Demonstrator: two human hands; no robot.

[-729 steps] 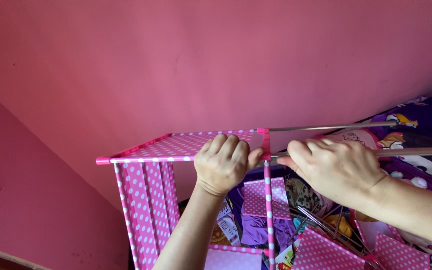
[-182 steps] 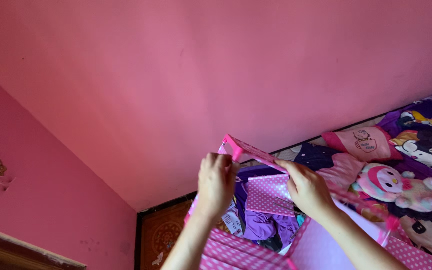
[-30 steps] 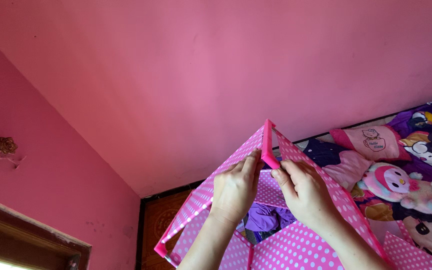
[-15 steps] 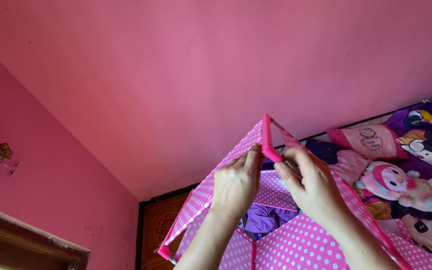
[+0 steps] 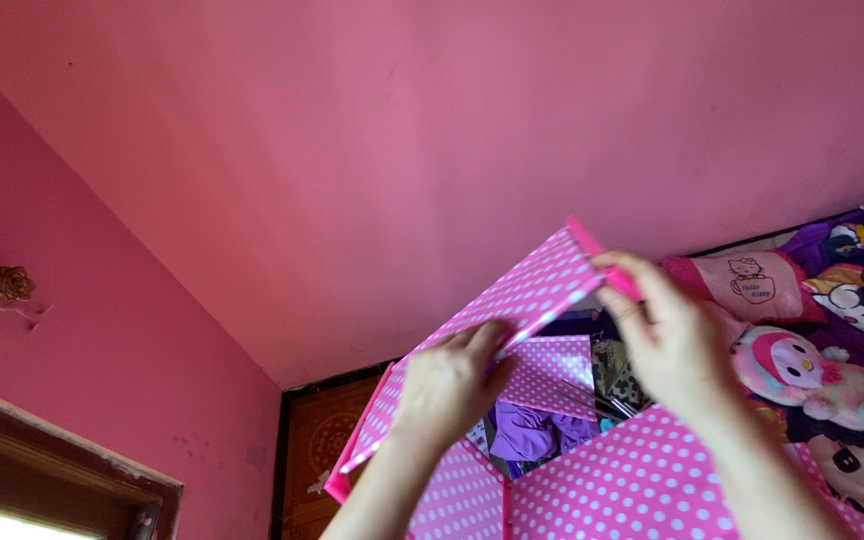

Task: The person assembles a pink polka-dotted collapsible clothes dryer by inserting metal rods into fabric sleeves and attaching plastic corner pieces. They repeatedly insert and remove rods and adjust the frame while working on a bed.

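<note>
Soft daylight fills the room and gives everything a strong pink cast. The brightest spot is a blown-out white patch at the bottom left corner, under the window frame [image 5: 62, 450], where detail is lost. The pink wall [image 5: 432, 130] is evenly lit in the middle and darkens toward the upper left corner and the left side. The left hand [image 5: 447, 385] is slightly smeared by motion; the right hand [image 5: 667, 340] is sharper, its fingers dim against the light. The dotted pink panel [image 5: 512, 300] casts shade on the clutter beneath it. The plush toy [image 5: 812, 375] looks soft and a little hazy. No hard glare shows.
</note>
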